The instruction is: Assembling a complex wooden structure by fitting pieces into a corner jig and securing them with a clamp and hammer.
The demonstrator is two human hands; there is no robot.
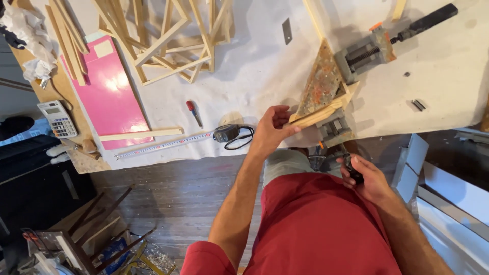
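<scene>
pressing a pale wooden strip (pixel 316 116) into the grey metal corner clamp (pixel 351 76) on the bench (pixel 254 76), the left hand (pixel 270 130) pinches its end; the right hand (pixel 364 178), below the clamp, has fingers curled round the black screw handle (pixel 352 170). one jaw looks set; tightening seems unfinished.

The left hand (pixel 272 127) presses a wooden strip (pixel 318 114) into the corner clamp (pixel 351 76) at the table's near edge. Below the clamp, the right hand (pixel 368 179) grips its black handle (pixel 352 170). Left of the clamp lie a tape measure (pixel 226 133) and a pink board (pixel 107 91).
</scene>
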